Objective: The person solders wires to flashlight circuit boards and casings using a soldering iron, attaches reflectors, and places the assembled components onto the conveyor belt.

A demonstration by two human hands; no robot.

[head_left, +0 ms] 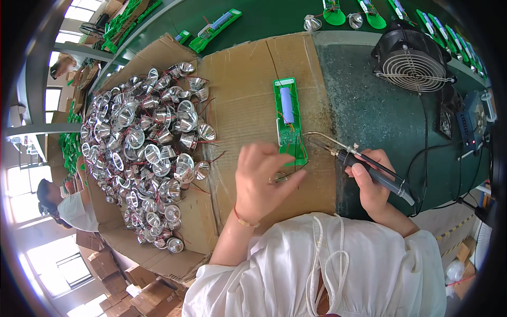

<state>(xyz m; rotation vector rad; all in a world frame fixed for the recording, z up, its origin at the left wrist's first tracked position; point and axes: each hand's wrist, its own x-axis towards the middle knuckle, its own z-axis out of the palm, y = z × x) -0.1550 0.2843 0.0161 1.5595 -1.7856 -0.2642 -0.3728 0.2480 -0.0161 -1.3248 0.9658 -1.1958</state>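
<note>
My right hand grips a dark-handled soldering iron, with a thin curved metal tube running along it. The iron's tip points left, close to the lower part of a green plastic flashlight housing. A blue cylindrical battery lies in the housing, above a small green circuit board with thin wires. At the housing's lower left, my left hand is curled. Between its thumb and fingers shows the shiny rim of what looks like a small lamp reflector; the fingers partly hide it.
To the left, a cardboard box holds many silver reflectors with red wires. Cardboard covers the bench under the housing. A fan and a blue soldering station stand right. Green housings line the back. Another person is far left.
</note>
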